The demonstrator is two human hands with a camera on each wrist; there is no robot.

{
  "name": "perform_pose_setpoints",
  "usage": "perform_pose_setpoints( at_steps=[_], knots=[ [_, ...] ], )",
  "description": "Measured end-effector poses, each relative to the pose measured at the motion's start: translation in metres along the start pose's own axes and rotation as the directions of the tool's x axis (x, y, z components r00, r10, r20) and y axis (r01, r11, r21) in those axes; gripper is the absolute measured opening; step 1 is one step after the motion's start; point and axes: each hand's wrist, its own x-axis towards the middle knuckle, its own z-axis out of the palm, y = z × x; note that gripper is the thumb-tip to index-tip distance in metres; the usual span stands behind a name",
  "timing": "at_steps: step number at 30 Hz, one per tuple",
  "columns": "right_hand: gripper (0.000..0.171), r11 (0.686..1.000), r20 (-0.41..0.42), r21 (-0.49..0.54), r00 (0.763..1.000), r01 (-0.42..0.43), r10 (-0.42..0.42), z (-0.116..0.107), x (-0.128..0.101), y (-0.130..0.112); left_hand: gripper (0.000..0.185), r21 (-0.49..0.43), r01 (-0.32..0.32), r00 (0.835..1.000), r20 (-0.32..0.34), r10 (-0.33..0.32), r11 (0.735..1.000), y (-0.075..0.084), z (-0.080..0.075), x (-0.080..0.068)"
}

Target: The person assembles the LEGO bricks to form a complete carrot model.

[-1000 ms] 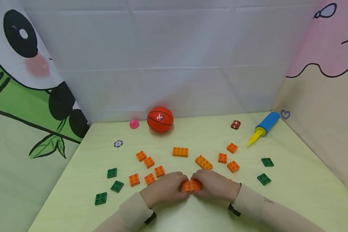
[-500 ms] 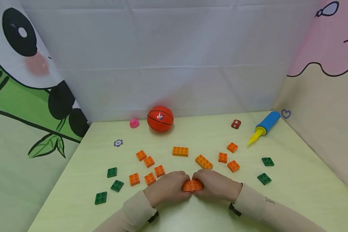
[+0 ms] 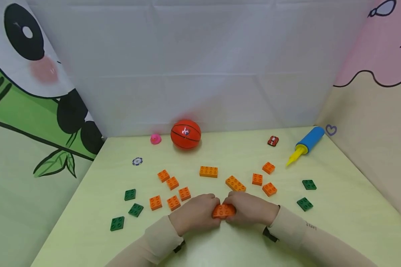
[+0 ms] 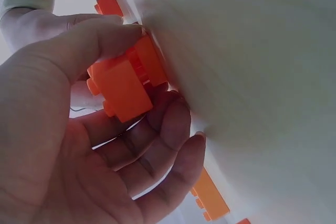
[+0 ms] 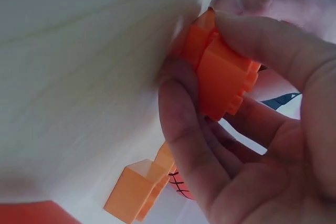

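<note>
As I watch through the head camera, the person's left hand (image 3: 197, 213) and right hand (image 3: 251, 209) meet near the front of the pale wood-grain counter (image 3: 234, 244), both sets of fingers gripping a joined stack of orange studded plastic bricks (image 3: 224, 211). Just beyond lie two long amber plastic bricks (image 3: 208, 171), with small square orange bricks (image 3: 155, 202) to both sides and flat square green bricks (image 3: 117, 223) farther out; at the rear sits a red ball with black seams (image 3: 185, 134). From the left wrist, I see the thumb pressing one side of the stack while curled fingers support the other. On the right wrist feed, the thumb and bent fingers pinch its opposite end close above the counter; whether it touches, I cannot tell.
</note>
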Motion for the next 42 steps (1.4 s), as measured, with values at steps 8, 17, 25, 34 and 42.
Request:
perform_pose_setpoints(
  at_steps=[8, 17, 25, 34, 42],
  knots=[
    [0.023, 1.000, 0.005, -0.009, 1.000, -0.021, 0.021, 0.000, 0.002, -0.004, 0.019, -0.035, -0.004, 1.000, 0.016, 0.004, 0.999, -0.002, -0.004, 0.001],
    [0.016, 0.998, 0.008, -0.046, 0.999, -0.035, 0.035, 0.001, 0.004, -0.010, 0.030, -0.080, -0.014, 0.999, -0.037, 0.011, 0.997, -0.002, -0.008, -0.004],
    [0.022, 0.998, -0.016, -0.042, 0.999, -0.049, 0.048, 0.002, 0.001, -0.012, 0.026, -0.064, -0.033, 0.999, -0.010, 0.033, 0.997, -0.001, -0.012, -0.003],
    [0.028, 0.997, -0.001, -0.057, 0.998, -0.056, 0.056, 0.001, 0.001, -0.009, 0.025, -0.040, -0.073, 0.997, -0.043, 0.071, 0.997, -0.003, -0.010, -0.004],
    [0.037, 0.989, 0.069, 0.066, 0.990, -0.131, 0.127, -0.030, -0.004, -0.001, 0.025, -0.024, -0.084, 0.996, -0.029, 0.083, 0.996, -0.001, -0.009, 0.000]
  ],
)
